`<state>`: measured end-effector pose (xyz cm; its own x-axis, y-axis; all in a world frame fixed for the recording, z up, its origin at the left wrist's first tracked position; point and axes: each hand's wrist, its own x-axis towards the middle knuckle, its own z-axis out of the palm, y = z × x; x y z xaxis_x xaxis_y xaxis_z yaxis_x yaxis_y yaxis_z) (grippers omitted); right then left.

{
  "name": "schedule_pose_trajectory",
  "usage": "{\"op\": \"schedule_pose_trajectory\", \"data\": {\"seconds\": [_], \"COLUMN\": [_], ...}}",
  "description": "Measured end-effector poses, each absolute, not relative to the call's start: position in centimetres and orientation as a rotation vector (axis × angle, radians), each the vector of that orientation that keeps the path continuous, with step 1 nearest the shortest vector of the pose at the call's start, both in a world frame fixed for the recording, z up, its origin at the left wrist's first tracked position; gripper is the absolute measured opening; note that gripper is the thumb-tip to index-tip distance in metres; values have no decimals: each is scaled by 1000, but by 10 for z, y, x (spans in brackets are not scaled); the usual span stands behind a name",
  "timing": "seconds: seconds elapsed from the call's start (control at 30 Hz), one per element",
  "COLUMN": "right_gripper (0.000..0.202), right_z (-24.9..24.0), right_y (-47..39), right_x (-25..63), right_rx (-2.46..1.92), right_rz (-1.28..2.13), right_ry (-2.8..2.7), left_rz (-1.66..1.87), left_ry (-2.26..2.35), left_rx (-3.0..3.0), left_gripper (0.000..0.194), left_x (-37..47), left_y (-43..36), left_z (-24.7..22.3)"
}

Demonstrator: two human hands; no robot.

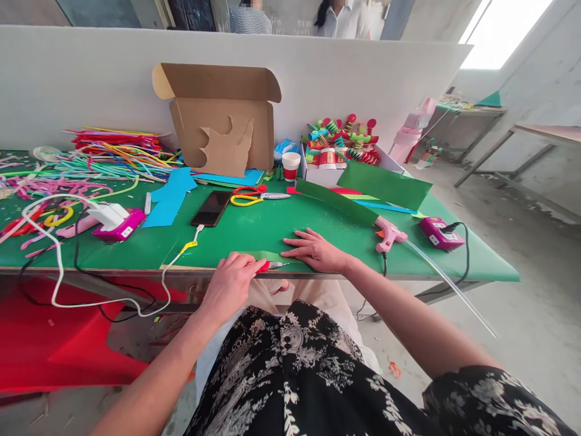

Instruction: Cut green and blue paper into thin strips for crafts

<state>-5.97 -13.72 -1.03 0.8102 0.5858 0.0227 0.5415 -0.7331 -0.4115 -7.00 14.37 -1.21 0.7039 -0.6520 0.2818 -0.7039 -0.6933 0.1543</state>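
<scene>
Head view shows the left hand at the near table edge, fingers curled tight around red-handled scissors whose blades seem to bite into a green paper strip. Right hand lies flat and open, palm down, pressing that strip just beside the blades. Bare green tabletop spreads beyond the fingers. A pink glue gun rests near the right wrist; a black phone and a second pair of scissors lie farther back. An open cardboard box stands against the white partition.
</scene>
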Motion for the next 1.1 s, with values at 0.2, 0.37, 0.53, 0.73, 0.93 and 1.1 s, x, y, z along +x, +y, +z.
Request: {"op": "schedule_pose_trajectory", "data": {"seconds": [0.2,0.37,0.53,0.73,0.93,1.1], "right_gripper": [50,67,74,72,73,73], "right_z": [-8,-9,-10,-6,-5,-10], "right_y": [-136,-136,-137,-134,-137,-125], "right_x": [-61,-59,-59,-60,-61,-58], "right_rx": [-2606,-2619,-2629,-2634,-2641,-2665], "right_rz": [154,177,181,201,202,202], "right_ry": [-834,-829,-833,-816,-824,-758], "left_rz": [329,329,327,305,301,339], "left_ry": [-1082,-1113,-1113,-1118,-1122,-1144], "left_rx": [2670,2674,2690,2679,2679,2672], "left_gripper": [40,38,40,43,44,44], "left_x": [-72,-73,-74,-77,-79,-75], "left_y": [136,131,127,123,114,126], "left_z": [-11,-10,-9,-8,-6,-8]}}
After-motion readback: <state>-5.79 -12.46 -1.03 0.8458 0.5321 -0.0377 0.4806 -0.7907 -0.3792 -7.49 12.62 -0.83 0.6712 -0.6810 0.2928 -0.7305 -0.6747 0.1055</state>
